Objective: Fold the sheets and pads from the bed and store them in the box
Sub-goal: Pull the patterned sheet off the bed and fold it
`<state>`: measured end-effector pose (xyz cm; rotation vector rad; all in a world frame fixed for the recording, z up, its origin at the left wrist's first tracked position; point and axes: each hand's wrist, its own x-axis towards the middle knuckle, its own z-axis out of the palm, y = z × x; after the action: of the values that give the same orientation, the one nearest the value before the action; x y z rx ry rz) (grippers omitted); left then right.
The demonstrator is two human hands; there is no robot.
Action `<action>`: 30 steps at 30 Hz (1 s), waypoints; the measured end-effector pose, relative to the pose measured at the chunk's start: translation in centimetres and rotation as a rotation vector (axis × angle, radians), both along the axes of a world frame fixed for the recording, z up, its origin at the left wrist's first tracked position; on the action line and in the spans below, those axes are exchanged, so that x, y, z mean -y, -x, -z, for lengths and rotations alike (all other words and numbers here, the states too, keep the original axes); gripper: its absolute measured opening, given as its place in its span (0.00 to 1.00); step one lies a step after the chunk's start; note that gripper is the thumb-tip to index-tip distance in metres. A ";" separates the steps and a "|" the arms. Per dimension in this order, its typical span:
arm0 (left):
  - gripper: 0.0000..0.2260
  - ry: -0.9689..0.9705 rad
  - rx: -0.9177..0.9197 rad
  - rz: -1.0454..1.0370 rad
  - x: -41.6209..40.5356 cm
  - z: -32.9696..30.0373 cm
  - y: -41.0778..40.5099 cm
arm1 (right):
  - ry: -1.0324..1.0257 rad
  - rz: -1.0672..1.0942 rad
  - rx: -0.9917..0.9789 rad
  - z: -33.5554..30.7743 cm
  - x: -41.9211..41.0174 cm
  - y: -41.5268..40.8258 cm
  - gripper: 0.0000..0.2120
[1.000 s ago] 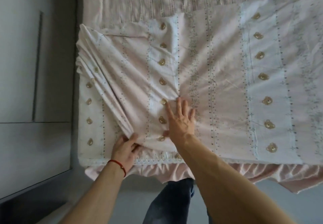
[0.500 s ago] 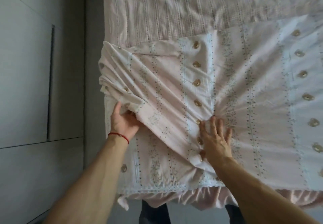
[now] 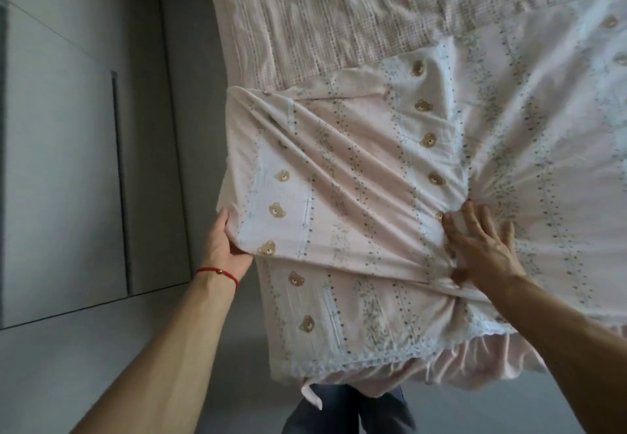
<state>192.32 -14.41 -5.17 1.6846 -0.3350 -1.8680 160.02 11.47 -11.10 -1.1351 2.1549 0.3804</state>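
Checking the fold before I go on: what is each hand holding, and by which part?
The left hand grips the bear-print sheet by its folded left edge. The right hand holds nothing; it presses flat on the sheet's gathered middle.

Sheet (image 3: 424,196) runs off right edge; its full extent cannot be told. Checked pad (image 3: 339,20) above sheet cut by top edge. Left hand (image 3: 225,247): fingertips tucked under sheet's left fold, hidden, so grip there cannot be read fully. Right hand (image 3: 481,247): thumb half buried in bunched cloth near sheet's middle. Bed under sheet wholly covered. Box not visible. Legs (image 3: 349,410) below sheet's lace hem cut by bottom edge. Print detail toward sheet's right side blurred.
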 end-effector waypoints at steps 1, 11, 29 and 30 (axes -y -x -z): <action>0.14 -0.006 0.012 -0.039 -1.4 -0.1 -1.1 | 0.007 -0.007 -0.015 -0.1 0.1 -0.1 0.58; 0.09 -0.112 0.068 -0.263 -10.3 0.3 -12.3 | 0.578 0.563 0.155 -5.9 -1.1 -7.4 0.20; 0.04 -0.126 0.088 -0.277 -14.3 3.9 -18.9 | 0.879 1.829 0.746 -5.7 -2.6 -27.1 0.07; 0.04 -0.128 0.070 -0.272 -14.8 4.2 -19.3 | 0.891 1.796 0.698 -5.6 -3.2 -27.4 0.07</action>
<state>211.63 0.36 -9.36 1.7842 -0.0114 -1.6630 187.44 14.64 -5.46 0.6065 1.7667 -1.5591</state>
